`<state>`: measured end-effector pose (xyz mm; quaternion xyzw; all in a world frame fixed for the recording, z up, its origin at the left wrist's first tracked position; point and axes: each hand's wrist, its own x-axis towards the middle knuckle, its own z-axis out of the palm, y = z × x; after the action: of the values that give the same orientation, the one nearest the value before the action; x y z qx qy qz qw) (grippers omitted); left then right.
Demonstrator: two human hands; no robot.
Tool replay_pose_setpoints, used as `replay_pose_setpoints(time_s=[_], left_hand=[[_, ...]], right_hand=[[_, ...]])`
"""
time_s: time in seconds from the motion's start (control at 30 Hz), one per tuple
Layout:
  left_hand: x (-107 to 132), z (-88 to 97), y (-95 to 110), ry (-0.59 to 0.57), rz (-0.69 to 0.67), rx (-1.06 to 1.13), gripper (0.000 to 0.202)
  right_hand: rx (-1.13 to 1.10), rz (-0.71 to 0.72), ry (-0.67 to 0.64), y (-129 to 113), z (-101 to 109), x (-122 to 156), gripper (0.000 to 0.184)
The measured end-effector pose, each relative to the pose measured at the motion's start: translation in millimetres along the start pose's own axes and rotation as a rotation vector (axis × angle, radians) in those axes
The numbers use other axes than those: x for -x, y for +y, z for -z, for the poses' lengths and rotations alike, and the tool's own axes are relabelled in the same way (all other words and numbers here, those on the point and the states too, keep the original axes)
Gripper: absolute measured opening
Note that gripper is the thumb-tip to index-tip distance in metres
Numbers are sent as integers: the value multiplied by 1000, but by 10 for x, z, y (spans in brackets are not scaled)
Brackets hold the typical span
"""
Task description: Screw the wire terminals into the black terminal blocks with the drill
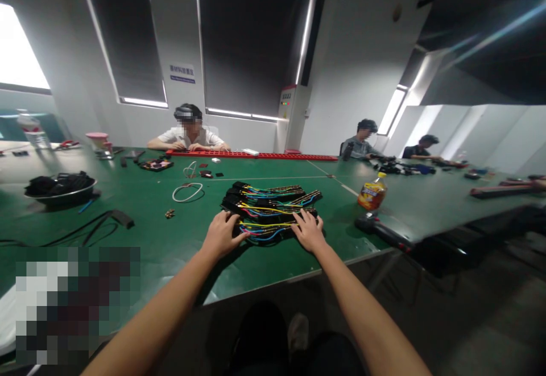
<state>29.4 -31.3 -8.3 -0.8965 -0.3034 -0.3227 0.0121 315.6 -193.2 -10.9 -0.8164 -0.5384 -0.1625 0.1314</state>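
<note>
Okay, dead centre near the table's front edge sits the stack of black wiring modules, long bars laid side by side with yellow, blue and red wires looping across them. Both hands are on its near end. The left hand covers the left corner, fingers close together and bent over the edge, and I can't tell whether they grip anything underneath. The right hand lies flat on the right corner, fingers spread across the wires and holding nothing.

Out from there on the green table: a white cable loop to the left, a metal bowl of black parts farther left, and to the right an orange drink bottle, its label too small to read. A long red strip runs along the far edge, where a seated co-worker rests both hands. Behind, a blue wall sign carries white characters I can't make out.
</note>
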Motion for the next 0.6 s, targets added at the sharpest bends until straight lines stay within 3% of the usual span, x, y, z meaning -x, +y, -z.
replay_pose_setpoints(time_s=[0.17, 0.37, 0.6], left_hand=[[56, -27, 147, 46, -32, -43, 64], [77, -80, 251, 38, -96, -88, 52], [73, -47, 319, -35, -64, -198, 55]], right_hand=[[-32, -85, 52, 9, 33, 15, 61], [-148, 12, -8, 47, 30, 47, 55], [-245, 23, -66, 96, 17, 34, 54]])
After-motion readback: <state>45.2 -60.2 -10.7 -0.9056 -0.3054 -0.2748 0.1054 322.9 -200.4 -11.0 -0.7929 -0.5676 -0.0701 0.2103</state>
